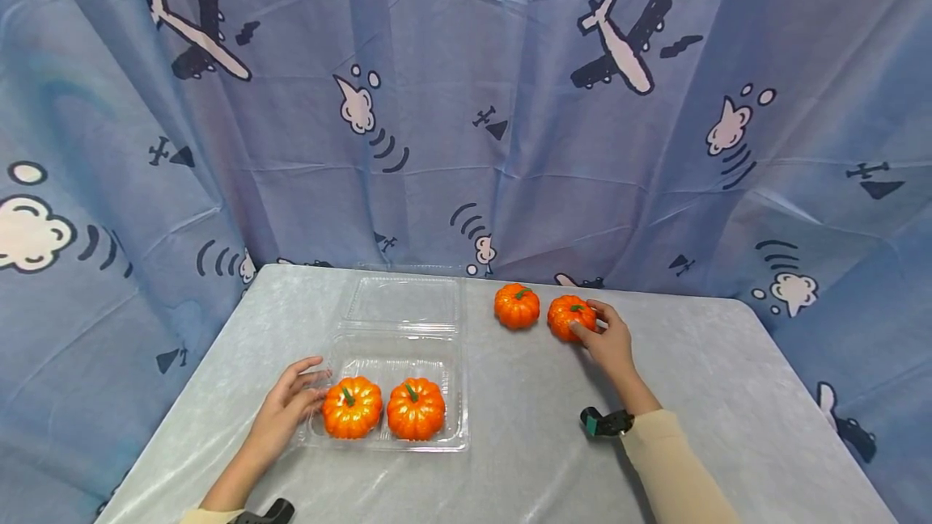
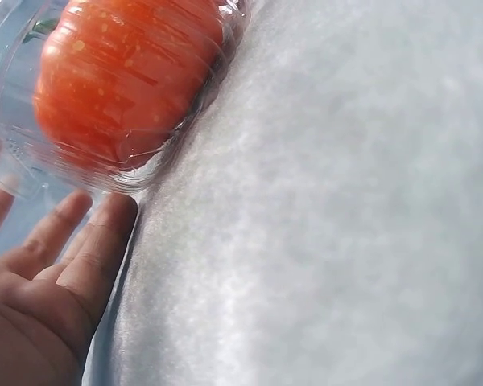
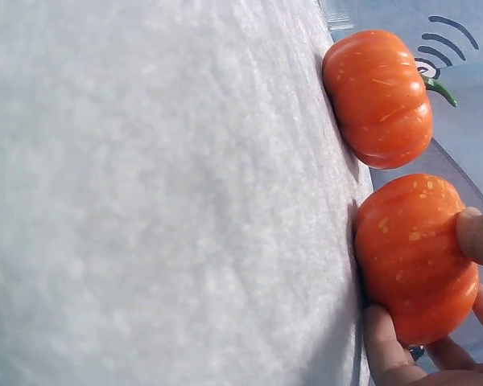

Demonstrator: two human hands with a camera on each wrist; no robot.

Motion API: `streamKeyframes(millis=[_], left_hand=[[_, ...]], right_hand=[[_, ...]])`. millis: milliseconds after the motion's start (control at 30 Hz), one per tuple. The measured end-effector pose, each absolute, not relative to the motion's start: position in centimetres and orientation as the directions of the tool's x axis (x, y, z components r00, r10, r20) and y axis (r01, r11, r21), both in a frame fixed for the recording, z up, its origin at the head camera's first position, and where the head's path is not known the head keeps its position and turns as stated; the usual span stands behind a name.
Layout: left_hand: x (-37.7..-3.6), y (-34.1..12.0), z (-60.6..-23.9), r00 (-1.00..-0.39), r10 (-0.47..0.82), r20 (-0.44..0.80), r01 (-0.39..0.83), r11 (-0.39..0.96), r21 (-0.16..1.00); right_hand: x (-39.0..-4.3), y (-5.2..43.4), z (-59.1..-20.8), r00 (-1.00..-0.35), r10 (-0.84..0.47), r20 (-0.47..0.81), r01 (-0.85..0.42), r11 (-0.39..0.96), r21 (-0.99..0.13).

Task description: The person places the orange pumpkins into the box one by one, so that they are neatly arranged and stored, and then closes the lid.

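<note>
Two small orange pumpkins, a left one [image 1: 353,408] and a right one [image 1: 416,410], sit side by side in the clear plastic clamshell box [image 1: 455,427], whose lid lies folded back. My left hand [image 1: 289,403] is at the box's left side, fingers straight and spread near its wall; in the left wrist view the fingertips [image 2: 117,211] come up to the box. At the back of the table my right hand [image 1: 610,342] holds another pumpkin [image 1: 570,318] between thumb and fingers, and it appears to rest on the table. A further pumpkin [image 1: 517,306] stands just left of that one.
A pale cloth covers the table [image 1: 524,443]. Behind it hangs a blue curtain [image 1: 437,103] printed with planes and clouds, reaching down to the table's back edge. The open lid [image 1: 404,302] extends from the box toward the back edge.
</note>
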State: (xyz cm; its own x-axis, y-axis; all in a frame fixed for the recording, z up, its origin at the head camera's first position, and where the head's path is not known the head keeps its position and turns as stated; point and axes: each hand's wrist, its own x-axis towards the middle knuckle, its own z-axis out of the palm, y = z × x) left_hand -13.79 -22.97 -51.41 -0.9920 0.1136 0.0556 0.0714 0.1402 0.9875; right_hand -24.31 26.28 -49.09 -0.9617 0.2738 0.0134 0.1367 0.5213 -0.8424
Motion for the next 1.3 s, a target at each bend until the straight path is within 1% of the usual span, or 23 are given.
streamKeyframes(millis=[233, 433, 567, 800, 1067, 1300], left_hand=[[-13.7, -23.0, -51.5, -0.991, 0.118, 0.056, 0.072, 0.136, 0.988], [-13.6, -23.0, -51.6, -0.991, 0.122, 0.05, 0.066, 0.127, 0.99], [-13.6, -23.1, -51.6, -0.992, 0.116, 0.048, 0.063, 0.128, 0.99], [-13.6, -23.2, -51.3, -0.993, 0.112, 0.04, 0.056, 0.141, 0.988], [-13.6, -23.2, -51.1, -0.994, 0.106, 0.036, 0.051, 0.138, 0.989], [-13.7, -23.1, -51.4, -0.993, 0.114, 0.032, 0.047, 0.128, 0.991]], right_hand=[[-24.2, 26.4, -49.1, -0.959, 0.282, 0.003, 0.146, 0.503, -0.852], [-24.0, 26.5, -48.8, -0.959, 0.279, 0.042, 0.111, 0.511, -0.852], [-23.8, 26.3, -48.2, -0.961, 0.271, 0.063, 0.086, 0.506, -0.858], [-23.5, 25.5, -46.8, -0.964, 0.261, 0.056, 0.08, 0.482, -0.873], [-23.4, 24.3, -44.8, -0.975, 0.215, 0.059, 0.051, 0.471, -0.88], [-23.3, 23.5, -43.2, -0.987, 0.137, 0.085, -0.006, 0.492, -0.87]])
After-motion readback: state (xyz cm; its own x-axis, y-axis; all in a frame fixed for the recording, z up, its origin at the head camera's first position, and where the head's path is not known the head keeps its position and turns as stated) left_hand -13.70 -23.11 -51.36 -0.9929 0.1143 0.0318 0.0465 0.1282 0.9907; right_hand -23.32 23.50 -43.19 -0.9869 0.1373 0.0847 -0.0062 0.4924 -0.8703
